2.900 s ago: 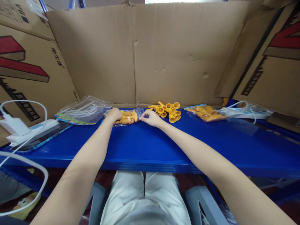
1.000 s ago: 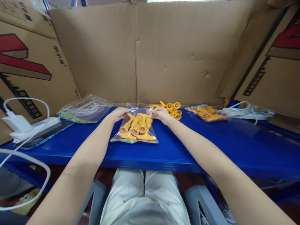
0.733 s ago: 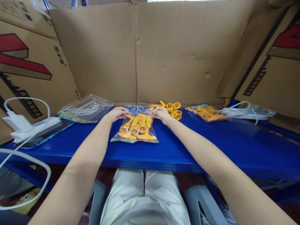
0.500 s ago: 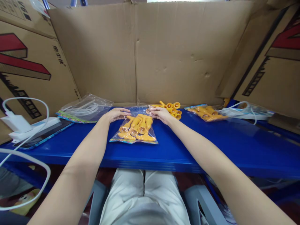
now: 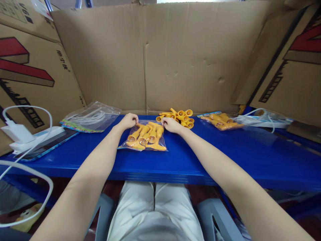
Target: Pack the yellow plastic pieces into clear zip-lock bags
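Note:
In front of me a clear plastic bag [image 5: 122,144] lies on the blue table, filled with several yellow horn-shaped plastic pieces [image 5: 152,138]. My left hand [image 5: 129,121] is closed at the bag's far left corner, pinching its edge. At the far right corner, my right hand [image 5: 171,124] has its fingers curled and pinched on the same bag. Just behind my right hand rests a loose pile of yellow horn-shaped pieces [image 5: 184,118], partly covered by that hand.
To the right lies another filled bag [image 5: 220,121], near a white power strip [image 5: 268,122]. A clear bag with white cable [image 5: 91,117], a phone [image 5: 47,144] and a charger [image 5: 21,132] are at left. Tall cardboard [image 5: 190,60] walls the back.
Both hands have gone from spread fingers on the bag to closed pinches at its far corners. The bag's near edge has shifted slightly away from me.

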The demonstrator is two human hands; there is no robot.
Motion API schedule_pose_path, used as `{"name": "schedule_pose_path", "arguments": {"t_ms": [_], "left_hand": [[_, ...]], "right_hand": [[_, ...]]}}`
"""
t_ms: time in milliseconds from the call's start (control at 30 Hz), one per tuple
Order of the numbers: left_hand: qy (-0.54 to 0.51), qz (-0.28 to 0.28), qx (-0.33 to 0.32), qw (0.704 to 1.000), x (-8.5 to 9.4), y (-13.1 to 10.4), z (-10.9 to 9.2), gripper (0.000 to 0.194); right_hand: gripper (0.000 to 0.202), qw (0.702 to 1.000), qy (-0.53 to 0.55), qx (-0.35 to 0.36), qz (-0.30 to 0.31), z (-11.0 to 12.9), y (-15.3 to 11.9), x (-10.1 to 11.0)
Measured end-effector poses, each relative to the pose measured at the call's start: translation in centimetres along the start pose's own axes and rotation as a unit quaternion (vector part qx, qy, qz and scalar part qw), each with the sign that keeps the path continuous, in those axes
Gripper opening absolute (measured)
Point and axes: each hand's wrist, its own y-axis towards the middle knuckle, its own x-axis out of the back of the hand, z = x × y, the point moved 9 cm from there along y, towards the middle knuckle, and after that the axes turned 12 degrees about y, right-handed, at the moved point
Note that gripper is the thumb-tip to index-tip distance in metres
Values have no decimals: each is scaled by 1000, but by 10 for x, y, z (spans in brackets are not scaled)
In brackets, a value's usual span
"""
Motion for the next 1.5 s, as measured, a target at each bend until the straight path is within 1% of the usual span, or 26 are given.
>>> {"name": "schedule_pose_path", "arguments": {"t_ms": [100,167,233,300,367,400,533,567,633,700,767,867,933,1000,1067,1100,1167,1233,1300,1333,1400,1500], "left_hand": [[76,-30,-53,995,5,1,-8,19],[104,-39,-75,991,6,0,-12,19],[122,-46,-99,987,7,-1,-17,19],[128,-59,-122,983,10,-3,-24,18],[120,-75,-139,980,13,-5,-33,18],[112,-82,-145,980,14,-6,-38,17],[82,-103,-163,978,19,-11,-58,17],[77,-108,-169,977,20,-13,-63,18],[72,-118,-184,973,21,-17,-73,19],[66,-126,-195,970,21,-21,-81,21],[57,-132,-194,970,21,-23,-84,22],[53,-140,-185,971,20,-23,-83,23],[56,-138,-185,971,18,-23,-83,24],[62,-134,-191,970,17,-23,-83,25],[63,-145,-191,969,20,-24,-83,25],[59,-161,-186,967,24,-24,-82,24],[42,-208,-160,964,37,-26,-76,25],[25,-250,-127,960,48,-26,-64,27],[19,-274,-101,956,54,-25,-52,29],[22,-279,-93,955,56,-24,-47,29],[35,-283,-82,955,56,-22,-37,29],[58,-269,-63,959,52,-19,-26,29]], "right_hand": [[22,1000,9,-11,8,0,-2,0],[22,997,65,-39,-6,-5,-1,0],[22,987,142,-73,-34,-10,0,2],[18,971,206,-98,-65,-14,1,4],[12,961,243,-112,-72,-16,-1,5],[12,959,252,-116,-58,-15,-2,5],[20,951,266,-148,48,-15,-10,-1],[21,947,271,-159,60,-16,-12,0],[19,937,297,-171,63,-16,-14,3],[14,921,339,-178,71,-13,-16,1],[8,897,386,-192,95,-8,-18,-8],[8,869,423,-223,130,-4,-20,-26],[9,861,431,-235,136,-4,-20,-33],[10,862,434,-231,125,-3,-18,-35],[10,873,430,-212,87,-2,-15,-28],[9,881,425,-201,61,-2,-13,-23],[5,891,415,-185,-4,0,-10,-7],[3,888,415,-182,-80,0,-9,13],[3,869,431,-177,-168,-2,-9,39],[3,853,443,-168,-217,-3,-9,54],[4,815,464,-138,-319,-6,-13,88],[10,749,463,-94,-465,-22,-26,138]]}}
